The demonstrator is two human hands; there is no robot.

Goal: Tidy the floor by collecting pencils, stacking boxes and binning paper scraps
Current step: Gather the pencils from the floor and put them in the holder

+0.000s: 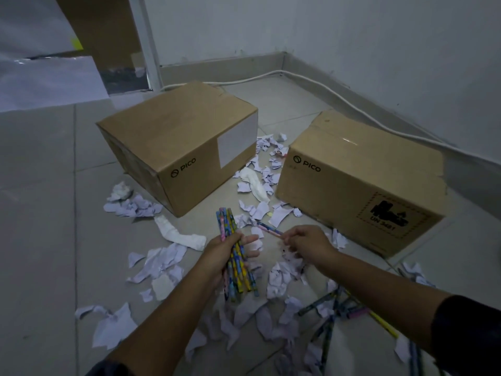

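Pencils [235, 253] are partly gathered: the left hand [222, 253] grips a colourful bundle of them upright, just in front of the left cardboard box [173, 147]. The right hand [306, 244] pinches one more pencil [269, 229] by its end, holding it just right of the bundle, seemingly about to add it. More loose pencils [336, 308] lie on the floor [38, 199] to the right of the bundle, near the person, so collecting looks roughly half done. The right cardboard box [360, 183] stands well apart from the left box, both on the floor, not yet stacked. Torn paper scraps [162, 263] lie all around the left box's front and between the two boxes; no bin shows, so binning appears not begun.
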